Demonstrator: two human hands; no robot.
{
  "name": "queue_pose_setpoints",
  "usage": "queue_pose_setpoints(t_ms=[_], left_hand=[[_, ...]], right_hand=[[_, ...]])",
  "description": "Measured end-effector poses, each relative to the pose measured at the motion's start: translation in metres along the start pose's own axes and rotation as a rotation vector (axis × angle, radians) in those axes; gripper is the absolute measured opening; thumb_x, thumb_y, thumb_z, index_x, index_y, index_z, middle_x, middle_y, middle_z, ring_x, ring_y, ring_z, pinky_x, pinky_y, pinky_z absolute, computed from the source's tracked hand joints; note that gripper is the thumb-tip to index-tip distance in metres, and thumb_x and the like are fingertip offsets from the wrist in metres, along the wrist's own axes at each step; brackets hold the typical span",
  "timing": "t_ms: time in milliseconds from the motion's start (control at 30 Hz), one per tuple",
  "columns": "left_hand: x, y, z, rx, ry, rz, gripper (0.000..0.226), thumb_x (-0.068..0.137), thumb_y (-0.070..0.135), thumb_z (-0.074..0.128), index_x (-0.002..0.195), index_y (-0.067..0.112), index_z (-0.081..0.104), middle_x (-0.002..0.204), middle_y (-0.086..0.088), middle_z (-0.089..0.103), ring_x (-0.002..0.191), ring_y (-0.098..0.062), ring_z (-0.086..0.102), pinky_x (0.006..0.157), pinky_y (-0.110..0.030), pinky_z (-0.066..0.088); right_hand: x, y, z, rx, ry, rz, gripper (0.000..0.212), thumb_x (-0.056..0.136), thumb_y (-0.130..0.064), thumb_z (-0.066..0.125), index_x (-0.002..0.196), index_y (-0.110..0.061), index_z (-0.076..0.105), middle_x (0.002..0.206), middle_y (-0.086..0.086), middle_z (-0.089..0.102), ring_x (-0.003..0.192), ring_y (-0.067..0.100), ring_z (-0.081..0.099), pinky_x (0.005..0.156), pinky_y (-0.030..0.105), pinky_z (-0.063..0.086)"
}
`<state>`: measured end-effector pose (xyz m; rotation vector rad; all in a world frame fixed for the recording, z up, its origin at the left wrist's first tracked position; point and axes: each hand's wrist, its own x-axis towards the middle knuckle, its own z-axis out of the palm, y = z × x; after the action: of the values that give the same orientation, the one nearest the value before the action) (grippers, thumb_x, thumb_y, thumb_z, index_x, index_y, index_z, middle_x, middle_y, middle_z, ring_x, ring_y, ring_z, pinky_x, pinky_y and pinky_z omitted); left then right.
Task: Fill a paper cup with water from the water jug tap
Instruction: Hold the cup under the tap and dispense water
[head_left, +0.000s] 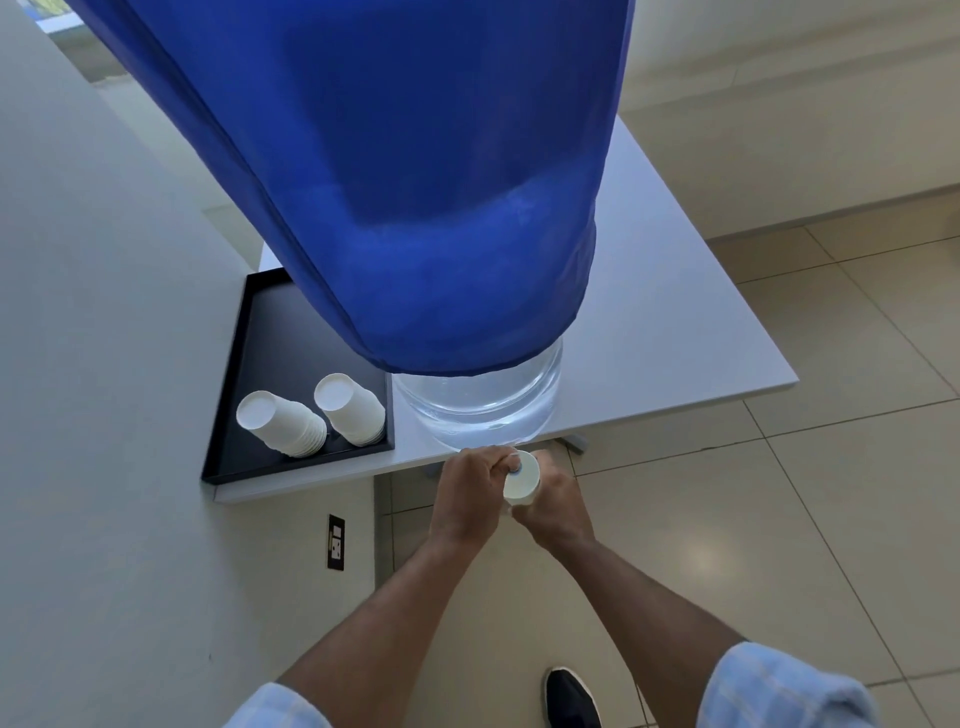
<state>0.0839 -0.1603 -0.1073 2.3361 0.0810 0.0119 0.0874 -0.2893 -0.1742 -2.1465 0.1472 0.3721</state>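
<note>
A big clear water jug (480, 402) under a blue cloth cover (415, 182) stands at the front edge of a white table (675, 332). Its tap is mostly hidden by my left hand (467, 493), whose fingers are closed on it; a small blue part of the tap (516, 470) shows at the fingertips. My right hand (553, 506) holds a white paper cup (522, 483) upright just below the tap, in front of the table edge. The inside of the cup is hard to read.
A black tray (249, 364) left of the jug carries two stacks of upside-down paper cups (283, 423) (350, 408). A wall with a socket (336, 540) is on the left. Tiled floor and my dark shoe (571, 699) lie below.
</note>
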Motion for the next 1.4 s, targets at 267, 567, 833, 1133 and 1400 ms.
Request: queue_pose_setpoints(t_ms=[267, 567, 833, 1133, 1400], left_hand=[[0.004, -0.005, -0.005, 0.111, -0.037, -0.054, 0.017, 0.099, 0.028, 0.069, 0.109, 0.028, 0.083, 0.104, 0.009, 0.085, 0.096, -0.016, 0.076, 0.086, -0.039, 0.061], [0.004, -0.007, -0.004, 0.099, -0.017, -0.059, 0.017, 0.097, 0.031, 0.071, 0.109, 0.030, 0.083, 0.104, 0.011, 0.085, 0.097, -0.013, 0.077, 0.088, -0.039, 0.061], [0.002, -0.005, -0.004, 0.171, 0.042, -0.002, 0.016, 0.098, 0.030, 0.073, 0.109, 0.028, 0.085, 0.104, 0.009, 0.085, 0.094, -0.013, 0.077, 0.077, -0.028, 0.057], [0.001, -0.005, -0.007, 0.109, 0.077, -0.011, 0.012, 0.094, 0.030, 0.077, 0.102, 0.028, 0.085, 0.099, 0.012, 0.085, 0.091, -0.010, 0.077, 0.081, -0.040, 0.063], [0.000, -0.004, -0.008, 0.105, 0.090, 0.010, 0.012, 0.094, 0.028, 0.078, 0.104, 0.028, 0.086, 0.098, 0.010, 0.086, 0.089, -0.011, 0.078, 0.080, -0.040, 0.063]], right_hand=[[0.000, -0.001, -0.002, 0.007, 0.025, -0.040, 0.051, 0.073, -0.006, 0.076, 0.116, -0.024, 0.057, 0.090, -0.009, 0.065, 0.078, 0.016, 0.061, 0.056, 0.018, 0.040], [-0.001, 0.001, -0.001, 0.020, 0.056, -0.053, 0.055, 0.072, -0.007, 0.079, 0.119, -0.025, 0.057, 0.093, -0.008, 0.067, 0.082, 0.017, 0.064, 0.065, 0.028, 0.052], [-0.003, 0.003, -0.002, 0.007, 0.051, -0.054, 0.054, 0.074, -0.007, 0.079, 0.119, -0.025, 0.056, 0.093, -0.009, 0.065, 0.081, 0.015, 0.061, 0.062, 0.021, 0.046], [-0.003, 0.008, -0.002, 0.003, 0.049, -0.073, 0.054, 0.075, -0.007, 0.081, 0.120, -0.025, 0.056, 0.096, -0.008, 0.066, 0.082, 0.015, 0.061, 0.060, 0.018, 0.044], [-0.003, 0.009, 0.002, 0.029, 0.059, -0.096, 0.052, 0.077, -0.009, 0.081, 0.120, -0.025, 0.056, 0.097, -0.006, 0.067, 0.084, 0.016, 0.065, 0.065, 0.027, 0.053]])
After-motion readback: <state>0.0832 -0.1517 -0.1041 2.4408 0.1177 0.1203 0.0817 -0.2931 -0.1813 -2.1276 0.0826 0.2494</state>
